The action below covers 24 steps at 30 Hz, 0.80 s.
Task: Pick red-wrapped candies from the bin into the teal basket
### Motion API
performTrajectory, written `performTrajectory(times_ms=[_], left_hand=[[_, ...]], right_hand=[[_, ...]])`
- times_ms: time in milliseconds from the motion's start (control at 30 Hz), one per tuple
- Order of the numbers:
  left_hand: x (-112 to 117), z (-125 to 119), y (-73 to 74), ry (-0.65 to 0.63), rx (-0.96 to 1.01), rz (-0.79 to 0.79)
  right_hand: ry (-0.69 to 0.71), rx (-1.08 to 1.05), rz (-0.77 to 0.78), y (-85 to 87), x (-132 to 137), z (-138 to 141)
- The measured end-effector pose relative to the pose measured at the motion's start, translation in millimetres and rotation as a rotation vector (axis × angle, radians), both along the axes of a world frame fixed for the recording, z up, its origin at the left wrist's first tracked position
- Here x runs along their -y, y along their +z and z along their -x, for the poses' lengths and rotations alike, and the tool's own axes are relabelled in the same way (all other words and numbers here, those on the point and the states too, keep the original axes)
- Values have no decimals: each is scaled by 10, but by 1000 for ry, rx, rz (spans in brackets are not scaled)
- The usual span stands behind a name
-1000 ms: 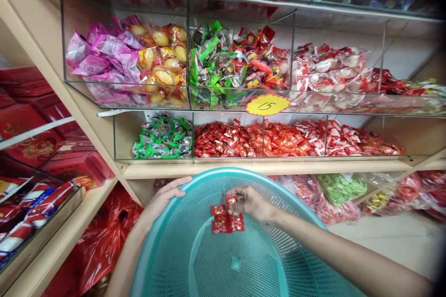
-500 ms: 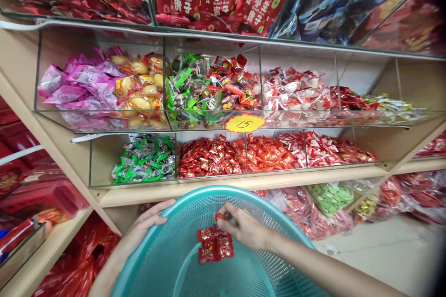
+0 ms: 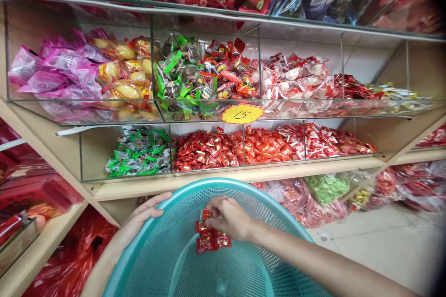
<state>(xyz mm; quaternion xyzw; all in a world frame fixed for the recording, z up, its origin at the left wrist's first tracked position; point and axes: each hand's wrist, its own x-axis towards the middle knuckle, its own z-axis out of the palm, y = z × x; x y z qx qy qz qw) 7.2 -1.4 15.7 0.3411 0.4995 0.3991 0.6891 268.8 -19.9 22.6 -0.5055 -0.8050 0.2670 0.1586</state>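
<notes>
A large teal plastic basket (image 3: 139, 267) with perforated sides stands in front of the shelf. My left hand (image 3: 146, 213) grips its left rim, the fingers laid over the edge and the thumb hidden. Inside the basket, several small red wrapped candies (image 3: 211, 241) lie together on the bottom. Just above them my right hand (image 3: 228, 218) is closed, thumb and fingers pinched at a red wrapped candy (image 3: 206, 214) that shows by the fingertips. How much of this candy is inside the fingers is hidden.
Clear-fronted bins hold red candies (image 3: 209, 148), green-and-silver candies (image 3: 141, 151) and purple packets (image 3: 66, 67). A yellow price tag (image 3: 243, 113) hangs on the middle shelf. Bagged candies (image 3: 327, 188) lie beneath at right, above the tiled floor (image 3: 376, 236). A red plastic bag (image 3: 69, 250) is at lower left.
My right hand has shifted left and slightly up, bringing the pinched candy close over the others. The left hand stays on the rim. The view has shifted a little.
</notes>
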Motion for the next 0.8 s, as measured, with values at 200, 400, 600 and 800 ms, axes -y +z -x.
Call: performTrajectory(times_ms=[200,400,600,800], left_hand=[[28,-17,49,9,-18,-13],[104,-51,168,41,-117,-21],[129,-77,218,43,-115,-26],[141,-95,234,37,-106,-11]], right_hand=[[157,225,-98,23,149,181],[230,309,-165,-38,188,217],[231,317,-144,-85,200,212],[241,314,-136,-73,240,204]])
